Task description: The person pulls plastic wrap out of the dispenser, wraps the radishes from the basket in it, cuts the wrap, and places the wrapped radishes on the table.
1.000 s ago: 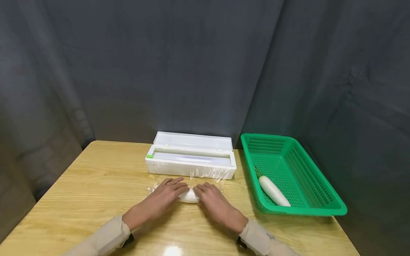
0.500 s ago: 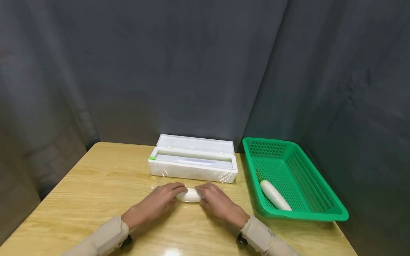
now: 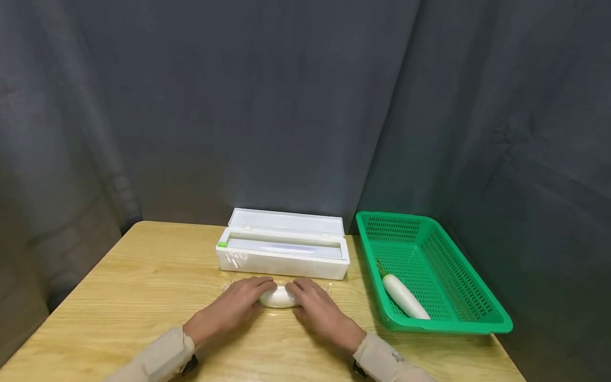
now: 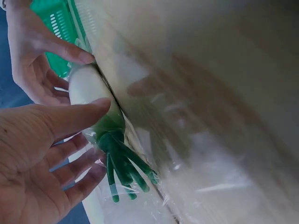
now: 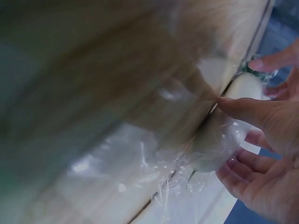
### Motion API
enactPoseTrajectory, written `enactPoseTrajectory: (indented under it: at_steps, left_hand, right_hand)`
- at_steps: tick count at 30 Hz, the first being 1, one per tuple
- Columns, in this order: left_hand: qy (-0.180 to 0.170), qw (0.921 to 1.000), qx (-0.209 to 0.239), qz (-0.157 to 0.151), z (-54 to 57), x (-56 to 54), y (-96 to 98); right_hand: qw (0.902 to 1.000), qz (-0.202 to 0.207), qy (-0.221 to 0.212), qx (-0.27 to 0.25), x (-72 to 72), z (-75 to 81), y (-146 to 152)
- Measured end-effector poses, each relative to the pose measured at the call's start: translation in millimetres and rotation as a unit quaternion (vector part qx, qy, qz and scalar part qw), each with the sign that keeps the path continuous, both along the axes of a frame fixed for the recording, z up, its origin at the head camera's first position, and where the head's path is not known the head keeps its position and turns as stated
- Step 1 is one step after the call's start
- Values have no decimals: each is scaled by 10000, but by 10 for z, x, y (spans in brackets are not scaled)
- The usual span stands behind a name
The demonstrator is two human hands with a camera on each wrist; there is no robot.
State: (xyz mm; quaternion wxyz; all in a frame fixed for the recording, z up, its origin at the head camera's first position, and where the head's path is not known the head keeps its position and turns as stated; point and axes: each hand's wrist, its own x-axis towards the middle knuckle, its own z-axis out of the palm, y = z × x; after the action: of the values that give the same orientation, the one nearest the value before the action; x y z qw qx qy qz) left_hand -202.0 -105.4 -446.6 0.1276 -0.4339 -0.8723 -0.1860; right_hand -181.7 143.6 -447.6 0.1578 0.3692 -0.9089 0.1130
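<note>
My left hand (image 3: pixel 231 307) held the radish (image 3: pixel 279 299) near its green stems (image 4: pixel 122 163), thumb on one side, fingers on the other; my right hand (image 3: pixel 323 314) gripped it likewise toward the tail. Clear film (image 5: pixel 163 189) lay around it and crumpled past both ends. It sat crosswise over the table (image 3: pixel 143 276), just on my side of the open box (image 3: pixel 281 261). To my right, the basket (image 3: pixel 448 326) held another radish (image 3: pixel 406 297).
</note>
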Motion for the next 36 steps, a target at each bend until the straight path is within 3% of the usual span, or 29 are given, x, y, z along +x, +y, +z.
enactPoseTrajectory:
  at_steps: [10, 17, 20, 27, 31, 36]
  left_hand:
    - [85, 9994, 246, -218, -120, -141, 21]
    - [84, 9999, -57, -54, -73, -191, 67]
    - [80, 9998, -195, -30, -46, -215, 96]
    - [19, 9995, -310, 35, -13, -220, 75]
    - [-126, 9991, -395, -63, 49, -210, 0]
    - [333, 9978, -564, 95, 57, -193, -135]
  right_hand:
    - [9974, -76, -637, -343, -56, -10, 30]
    - [9932, -162, -1114, -289, -100, 83, 46]
    - [9945, -306, -997, -80, -96, 116, 21]
    - [9988, -305, -63, 367, -83, 79, -84]
    - [9983, -322, 177, 448, -99, 44, -98]
    - [9986, -328, 93, 409, -103, 35, -109]
